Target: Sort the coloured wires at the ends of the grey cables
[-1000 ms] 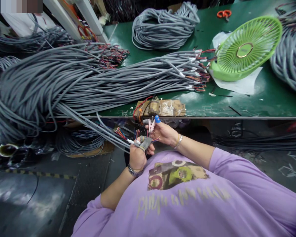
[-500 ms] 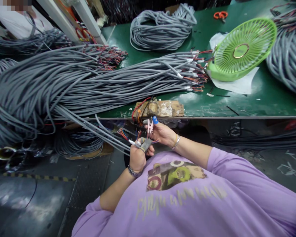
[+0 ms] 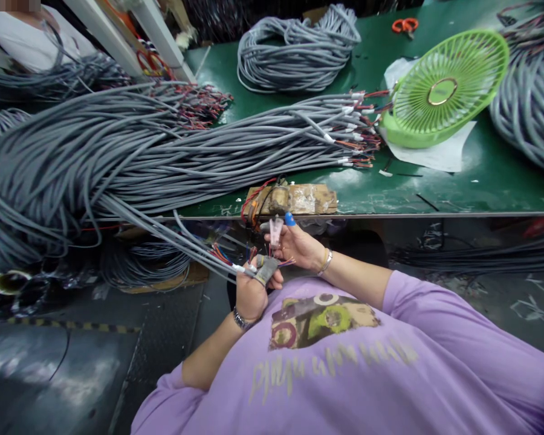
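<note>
My left hand (image 3: 250, 295) is closed around the ends of several grey cables (image 3: 208, 258) that run down from the bench on the left. Grey coverings wrap its thumb and finger. Thin coloured wires (image 3: 286, 262) fan out past these fingers, and more stripped wire ends (image 3: 222, 254) show beside the hand. My right hand (image 3: 301, 249), with a blue cover on one fingertip, is closed on a small pale pink clip-like piece (image 3: 275, 232) just above the wires. Whether that piece touches the wires is too small to tell.
A wooden block (image 3: 312, 199) with a fixture and red wires sits at the edge of the green bench (image 3: 480, 196). Long grey cable bundles (image 3: 236, 142), a cable coil (image 3: 294, 57), a green fan (image 3: 442, 90) and orange-handled scissors (image 3: 405, 26) lie behind. A person (image 3: 36, 36) is at upper left.
My right hand has shifted slightly, and the pink piece has tilted a little. The left hand holds the cables in nearly the same place.
</note>
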`<control>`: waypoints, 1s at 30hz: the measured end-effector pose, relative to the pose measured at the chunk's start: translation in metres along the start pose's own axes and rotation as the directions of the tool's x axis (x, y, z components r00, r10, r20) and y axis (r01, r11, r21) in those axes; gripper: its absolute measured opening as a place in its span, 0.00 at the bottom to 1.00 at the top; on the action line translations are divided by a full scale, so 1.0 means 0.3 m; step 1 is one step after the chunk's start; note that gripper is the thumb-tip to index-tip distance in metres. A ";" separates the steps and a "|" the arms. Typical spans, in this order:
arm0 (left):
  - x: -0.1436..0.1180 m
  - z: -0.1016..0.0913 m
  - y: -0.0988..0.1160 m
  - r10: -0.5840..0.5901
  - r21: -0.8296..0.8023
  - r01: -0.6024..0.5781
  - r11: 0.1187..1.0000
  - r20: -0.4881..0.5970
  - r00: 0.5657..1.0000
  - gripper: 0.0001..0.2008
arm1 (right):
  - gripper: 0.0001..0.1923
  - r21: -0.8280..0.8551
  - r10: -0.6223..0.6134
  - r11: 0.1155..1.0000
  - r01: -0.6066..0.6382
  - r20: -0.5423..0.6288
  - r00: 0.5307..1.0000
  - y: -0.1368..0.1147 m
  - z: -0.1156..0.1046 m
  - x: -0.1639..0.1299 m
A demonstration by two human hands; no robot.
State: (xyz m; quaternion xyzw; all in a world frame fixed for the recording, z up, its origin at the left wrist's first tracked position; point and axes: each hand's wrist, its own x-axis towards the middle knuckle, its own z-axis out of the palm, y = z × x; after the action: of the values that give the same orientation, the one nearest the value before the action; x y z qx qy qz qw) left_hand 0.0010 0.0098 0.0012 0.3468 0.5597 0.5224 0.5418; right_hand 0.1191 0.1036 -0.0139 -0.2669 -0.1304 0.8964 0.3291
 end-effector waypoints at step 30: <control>0.029 0.000 -0.052 0.147 0.017 -0.146 0.989 -0.040 0.988 0.11 | 0.27 -0.163 -0.173 0.972 0.168 -0.014 0.985 0.013 -0.020 0.033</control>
State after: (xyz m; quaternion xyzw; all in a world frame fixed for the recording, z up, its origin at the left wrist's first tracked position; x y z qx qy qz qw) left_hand 0.0024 0.0147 -0.0158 0.3800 0.5475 0.5638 0.4879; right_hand 0.1141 0.1075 -0.0242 -0.2930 -0.2205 0.8474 0.3839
